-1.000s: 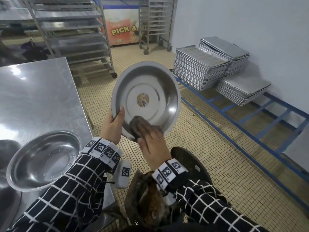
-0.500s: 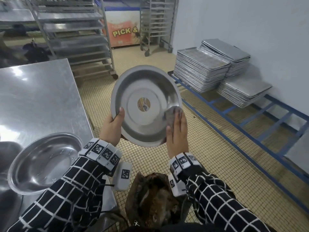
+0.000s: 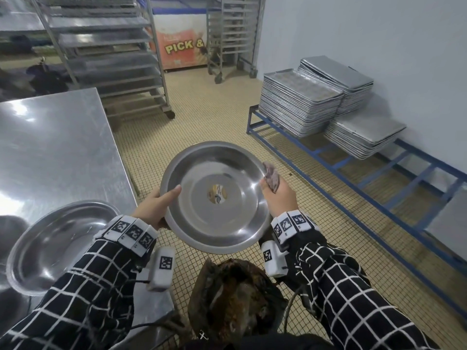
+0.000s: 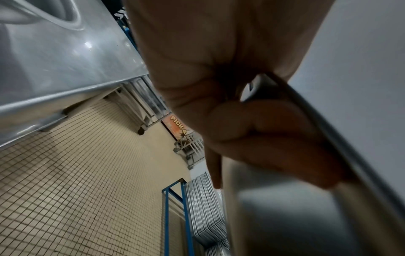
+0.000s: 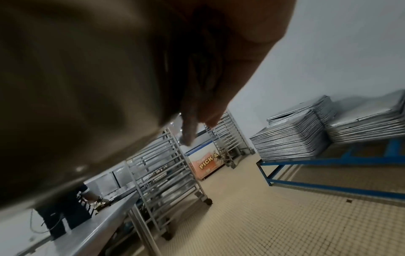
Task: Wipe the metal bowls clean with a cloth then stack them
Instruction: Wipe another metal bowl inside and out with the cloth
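Bowl in hand (image 3: 217, 198): metal, held open side up over the tiled floor, just off the counter's corner, a round label at its centre.
Left hand (image 3: 154, 207): grips the rim at 9 o'clock, thumb inside, fingers beneath.
Right hand (image 3: 279, 198): at the rim near 3 o'clock, fingers closed round a grey cloth (image 3: 271, 176) bunched against the edge.
Second bowl (image 3: 59, 246): lies on the counter (image 3: 55, 147) at 8 o'clock of the held bowl, well apart from it.
Tray stacks (image 3: 300, 102): piled on a blue frame (image 3: 353, 183) by the wall, at 2 o'clock.
Wheeled racks (image 3: 111, 54): at 11 o'clock, farthest back.
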The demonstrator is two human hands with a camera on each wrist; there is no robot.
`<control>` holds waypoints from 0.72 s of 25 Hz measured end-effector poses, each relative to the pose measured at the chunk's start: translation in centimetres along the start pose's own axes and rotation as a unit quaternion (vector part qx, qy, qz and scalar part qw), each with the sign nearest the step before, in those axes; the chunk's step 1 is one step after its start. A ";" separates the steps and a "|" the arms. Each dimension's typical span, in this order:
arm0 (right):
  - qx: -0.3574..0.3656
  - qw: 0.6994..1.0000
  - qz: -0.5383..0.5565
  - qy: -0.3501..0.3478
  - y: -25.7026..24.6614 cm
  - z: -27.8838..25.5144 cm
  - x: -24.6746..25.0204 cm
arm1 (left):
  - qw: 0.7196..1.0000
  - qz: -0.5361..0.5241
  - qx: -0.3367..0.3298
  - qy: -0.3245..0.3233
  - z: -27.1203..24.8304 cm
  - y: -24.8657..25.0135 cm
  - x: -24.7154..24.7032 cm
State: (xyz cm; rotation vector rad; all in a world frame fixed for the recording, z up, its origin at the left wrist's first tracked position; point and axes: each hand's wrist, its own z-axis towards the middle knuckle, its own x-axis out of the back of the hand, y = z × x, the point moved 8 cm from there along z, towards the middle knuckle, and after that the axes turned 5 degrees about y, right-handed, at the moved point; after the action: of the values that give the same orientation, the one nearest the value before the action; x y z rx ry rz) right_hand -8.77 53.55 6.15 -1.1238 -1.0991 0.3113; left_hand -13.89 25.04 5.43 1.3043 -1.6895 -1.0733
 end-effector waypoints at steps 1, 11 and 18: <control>-0.011 1.000 0.007 -0.015 0.5 -0.3 -0.4 | 1.000 0.018 -0.001 0.004 0.1 -0.3 0.4; -0.109 0.963 0.208 0.131 0.1 -4.3 -0.9 | 0.992 -0.026 -0.126 0.000 -2.2 1.0 -2.0; -0.087 0.945 0.315 0.032 -2.7 -5.9 -2.9 | 0.984 -0.141 -0.088 0.059 -3.3 1.8 -3.1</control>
State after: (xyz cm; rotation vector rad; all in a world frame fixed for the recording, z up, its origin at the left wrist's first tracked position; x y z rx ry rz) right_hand -6.12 47.01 6.79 -1.6234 -0.6921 0.6809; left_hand -10.85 27.68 8.17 1.4888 -1.3171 -1.2491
